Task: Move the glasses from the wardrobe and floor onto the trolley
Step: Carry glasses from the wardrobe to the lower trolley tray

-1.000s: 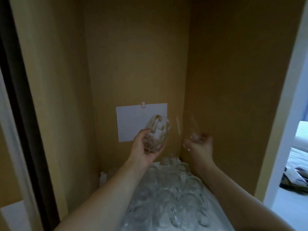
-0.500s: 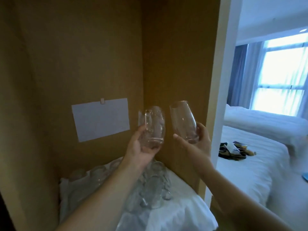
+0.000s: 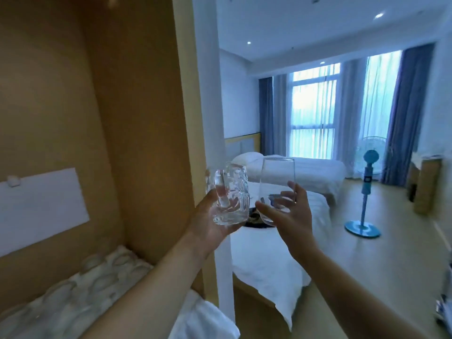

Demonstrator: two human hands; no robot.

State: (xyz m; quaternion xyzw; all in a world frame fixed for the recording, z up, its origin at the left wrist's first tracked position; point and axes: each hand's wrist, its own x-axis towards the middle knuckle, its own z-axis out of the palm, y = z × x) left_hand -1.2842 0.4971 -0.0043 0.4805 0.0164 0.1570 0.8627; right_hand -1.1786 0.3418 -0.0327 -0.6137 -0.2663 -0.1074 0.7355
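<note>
Two clear glasses: my left hand (image 3: 210,223) is cupping the thick handled mug (image 3: 228,195), my right hand (image 3: 292,214) is pinching the thin smooth tumbler (image 3: 276,184) low; both likely slippery, fragile.

Daylight pours in through the window (image 3: 314,118) at the far side of the room, blown out to a pale blue-white behind the sheer curtains. Small ceiling lights (image 3: 379,15) glare as white dots. The wardrobe (image 3: 73,106) on the left sits in dimmer, warm shade. Everything is slightly soft (motion blur, strongest on the glasses (image 3: 80,289) on the shelf), and straight lines bow toward the edges.
</note>
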